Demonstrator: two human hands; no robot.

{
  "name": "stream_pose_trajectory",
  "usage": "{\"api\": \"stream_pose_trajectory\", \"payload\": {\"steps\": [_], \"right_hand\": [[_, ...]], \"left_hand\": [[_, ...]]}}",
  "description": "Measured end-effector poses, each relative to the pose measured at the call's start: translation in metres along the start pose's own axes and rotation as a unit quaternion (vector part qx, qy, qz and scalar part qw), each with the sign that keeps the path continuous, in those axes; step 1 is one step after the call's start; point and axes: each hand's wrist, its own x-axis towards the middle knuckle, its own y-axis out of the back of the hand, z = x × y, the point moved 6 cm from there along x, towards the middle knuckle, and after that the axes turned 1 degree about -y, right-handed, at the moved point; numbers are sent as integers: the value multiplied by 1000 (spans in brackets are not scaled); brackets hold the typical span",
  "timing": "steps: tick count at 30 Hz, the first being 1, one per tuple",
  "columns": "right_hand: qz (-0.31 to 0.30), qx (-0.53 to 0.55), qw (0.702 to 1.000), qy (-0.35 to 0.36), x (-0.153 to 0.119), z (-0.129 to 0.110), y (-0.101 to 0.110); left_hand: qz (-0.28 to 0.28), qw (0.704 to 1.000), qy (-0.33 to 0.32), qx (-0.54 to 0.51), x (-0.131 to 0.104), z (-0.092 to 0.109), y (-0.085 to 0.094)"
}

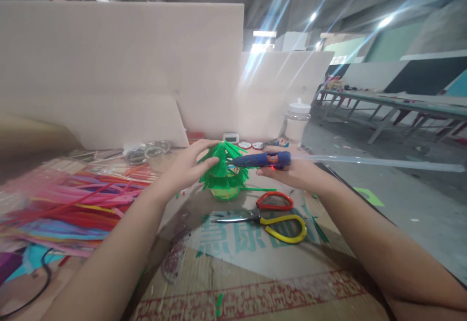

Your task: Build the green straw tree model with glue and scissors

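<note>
Left hand: thumb and fingers grip the upper left side of the green tiered craft.
Right hand (292,171): closed around the blue hot glue gun (260,159), its nozzle at the craft's right side (a small red light glows underneath).
Green tiered craft (223,172): upright on the cardboard (204,282), between the hands, behind the scissors.
Scissors (260,218): lying with blades pointing left, one handle red, the other yellow.

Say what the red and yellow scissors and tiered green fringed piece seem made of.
The red and yellow handled scissors: blades grey metal, by their shine; loops probably smooth plastic, by their even colour. The tiered green fringed piece: perhaps fuzzy, matte chenille stems, from its thin strands.
</note>
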Motion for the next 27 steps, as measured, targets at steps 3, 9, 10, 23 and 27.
{"api": "stream_pose_trajectory", "payload": {"steps": [3, 9, 10, 23, 27], "right_hand": [[-5, 7, 1000, 6, 0, 0, -1], [-2, 2, 1000, 4, 1, 3, -3], [0, 3, 1000, 5, 1, 3, -3], [31, -27, 999, -10, 1, 8, -2], [29, -32, 999, -22, 1, 7, -1]], "left_hand": [[1, 1000, 2, -5, 0, 1, 0], [1, 1000, 3, 0, 0, 0, 0], [1, 1000, 1, 2, 0, -1, 0], [0, 1000, -10, 6, 0, 2, 0], [1, 1000, -9, 10, 0, 1, 0]]}}
